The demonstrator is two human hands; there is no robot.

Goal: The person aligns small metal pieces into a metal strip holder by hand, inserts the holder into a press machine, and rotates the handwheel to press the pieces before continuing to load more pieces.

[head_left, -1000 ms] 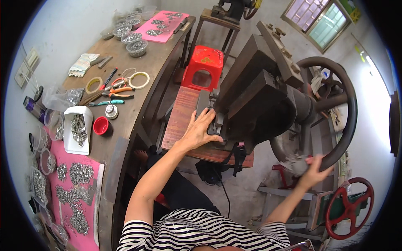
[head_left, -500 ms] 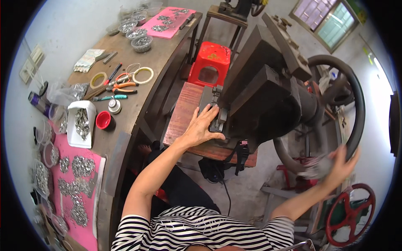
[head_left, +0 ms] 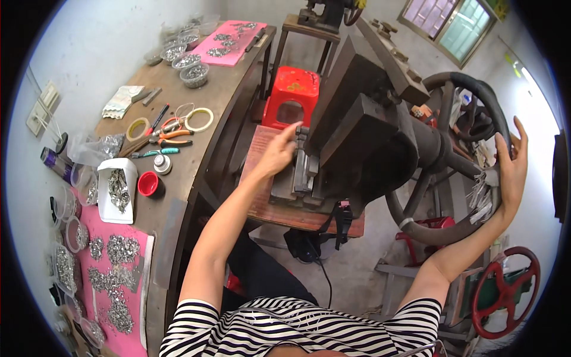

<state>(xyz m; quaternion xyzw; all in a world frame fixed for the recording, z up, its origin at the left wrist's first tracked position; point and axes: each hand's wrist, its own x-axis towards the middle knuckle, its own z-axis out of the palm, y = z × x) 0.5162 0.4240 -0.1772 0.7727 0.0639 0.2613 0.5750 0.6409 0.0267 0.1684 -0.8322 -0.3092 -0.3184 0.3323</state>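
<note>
My left hand (head_left: 279, 153) is at the far end of the metal die (head_left: 304, 172) on the black hand press (head_left: 372, 140). Its index finger reaches to a small metal block (head_left: 302, 133), while the other fingers curl under; whatever they pinch is hidden. On the right, my right hand (head_left: 513, 166) lies beside the rim of the press's large black handwheel (head_left: 461, 231), thumb and fingers stretched apart. A bundle of greyish rag strips (head_left: 483, 196) is tied to the wheel near my wrist.
A workbench (head_left: 178, 160) along the left holds pliers (head_left: 172, 138), tape rings (head_left: 199, 119), a white scoop tray (head_left: 117, 202), a red cup (head_left: 150, 185), and tubs and pink mats of small metal pieces (head_left: 123, 250). A red stool (head_left: 295, 89) stands behind the press; a red handwheel (head_left: 505, 291) is lower right.
My left hand has moved from flat over the die to its far end, fingers curling. My right hand has risen along the wheel, which has turned, bringing the rag strips into clear view.
</note>
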